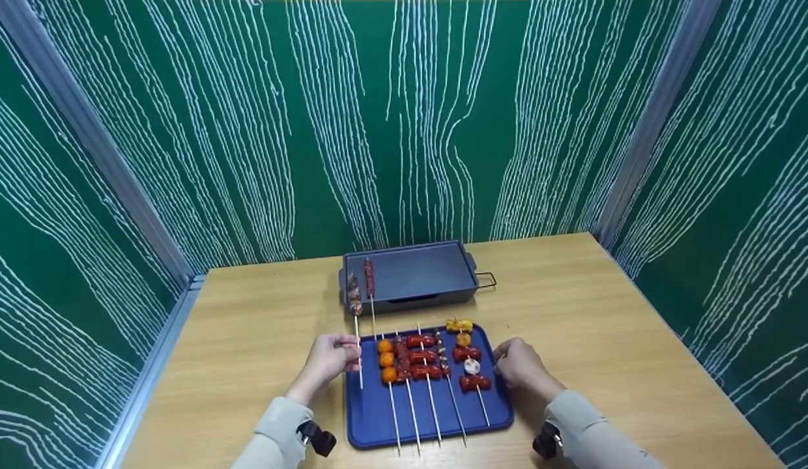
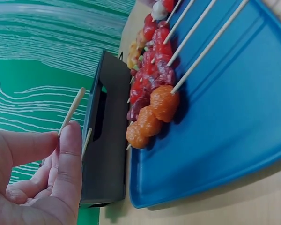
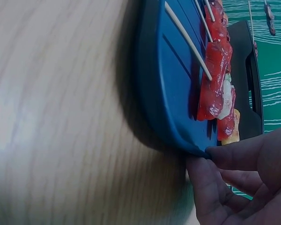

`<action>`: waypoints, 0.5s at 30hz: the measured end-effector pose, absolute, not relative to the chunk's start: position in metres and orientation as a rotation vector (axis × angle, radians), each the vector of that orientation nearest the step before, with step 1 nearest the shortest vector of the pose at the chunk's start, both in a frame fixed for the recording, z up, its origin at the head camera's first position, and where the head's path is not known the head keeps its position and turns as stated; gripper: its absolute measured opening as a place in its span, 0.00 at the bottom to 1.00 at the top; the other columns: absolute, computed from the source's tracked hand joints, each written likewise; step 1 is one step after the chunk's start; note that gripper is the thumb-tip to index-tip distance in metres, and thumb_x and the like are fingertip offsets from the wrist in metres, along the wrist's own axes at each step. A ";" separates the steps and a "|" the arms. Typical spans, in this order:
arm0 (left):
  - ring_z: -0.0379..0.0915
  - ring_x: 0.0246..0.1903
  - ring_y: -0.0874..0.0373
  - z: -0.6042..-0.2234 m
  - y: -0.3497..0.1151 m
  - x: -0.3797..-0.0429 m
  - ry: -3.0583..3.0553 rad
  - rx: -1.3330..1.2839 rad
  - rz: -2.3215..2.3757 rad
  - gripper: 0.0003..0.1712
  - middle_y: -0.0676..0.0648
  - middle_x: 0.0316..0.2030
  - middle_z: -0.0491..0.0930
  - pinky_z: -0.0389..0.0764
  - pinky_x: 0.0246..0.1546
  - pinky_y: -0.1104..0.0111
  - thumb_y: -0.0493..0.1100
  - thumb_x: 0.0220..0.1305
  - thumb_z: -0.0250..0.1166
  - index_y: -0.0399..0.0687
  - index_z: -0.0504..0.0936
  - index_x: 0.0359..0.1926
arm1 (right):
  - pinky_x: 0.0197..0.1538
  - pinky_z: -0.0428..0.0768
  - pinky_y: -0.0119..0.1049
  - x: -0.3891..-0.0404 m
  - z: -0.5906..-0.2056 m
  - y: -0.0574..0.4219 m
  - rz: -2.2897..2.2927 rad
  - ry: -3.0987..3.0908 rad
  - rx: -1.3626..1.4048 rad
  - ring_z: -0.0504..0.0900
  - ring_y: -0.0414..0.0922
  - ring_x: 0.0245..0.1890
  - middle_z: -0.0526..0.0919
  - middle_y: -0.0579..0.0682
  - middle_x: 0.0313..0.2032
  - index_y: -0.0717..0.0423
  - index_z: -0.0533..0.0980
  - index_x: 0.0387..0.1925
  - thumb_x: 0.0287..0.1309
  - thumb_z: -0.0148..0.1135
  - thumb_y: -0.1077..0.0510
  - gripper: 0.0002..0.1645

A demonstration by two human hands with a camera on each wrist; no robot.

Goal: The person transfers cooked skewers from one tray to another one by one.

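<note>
My left hand pinches the stick of a brown meat skewer between thumb and fingers. Its meat end lies over the left end of a dark grey grill; whether it touches cannot be told. A dark red skewer rests on the grill beside it, stick toward me. At the right rim of a blue tray, my right hand grips the edge between thumb and fingers. The tray bears several skewers, among them one of orange balls, one of red sausage pieces and a mixed one.
A wire handle sticks out from the grill's right side. Wooden table surface extends left and right of the tray. Green walls with white wavy lines stand behind and at both sides. Several sticks overhang the tray's front edge.
</note>
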State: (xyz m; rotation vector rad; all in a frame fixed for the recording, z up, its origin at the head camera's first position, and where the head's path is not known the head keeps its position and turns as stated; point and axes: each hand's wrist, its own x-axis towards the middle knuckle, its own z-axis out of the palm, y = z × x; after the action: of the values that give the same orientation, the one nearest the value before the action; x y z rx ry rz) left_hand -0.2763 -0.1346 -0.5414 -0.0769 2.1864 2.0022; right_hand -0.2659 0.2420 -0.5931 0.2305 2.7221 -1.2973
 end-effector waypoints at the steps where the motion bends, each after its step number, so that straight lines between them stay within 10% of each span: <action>1: 0.78 0.24 0.60 -0.543 -0.135 -0.275 2.184 -0.071 1.995 0.13 0.44 0.32 0.82 0.86 0.27 0.71 0.23 0.65 0.61 0.22 0.79 0.50 | 0.20 0.83 0.35 -0.266 -0.593 0.242 -1.298 2.717 0.233 0.81 0.45 0.18 0.84 0.58 0.28 0.69 0.84 0.37 0.50 0.60 0.76 0.13; 15: 0.79 0.27 0.60 -0.560 -0.140 -0.253 2.179 -0.029 1.936 0.13 0.42 0.36 0.83 0.88 0.29 0.69 0.23 0.67 0.62 0.20 0.78 0.51 | 0.19 0.81 0.34 -0.266 -0.594 0.241 -1.269 2.736 0.246 0.80 0.43 0.16 0.82 0.54 0.25 0.67 0.84 0.36 0.50 0.57 0.75 0.13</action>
State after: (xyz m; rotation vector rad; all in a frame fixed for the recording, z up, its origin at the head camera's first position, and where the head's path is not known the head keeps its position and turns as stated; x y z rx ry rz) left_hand -0.2525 -0.1398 -0.5598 -0.0287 2.1787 1.9355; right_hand -0.2656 0.2413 -0.5937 0.2456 2.7363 -1.2693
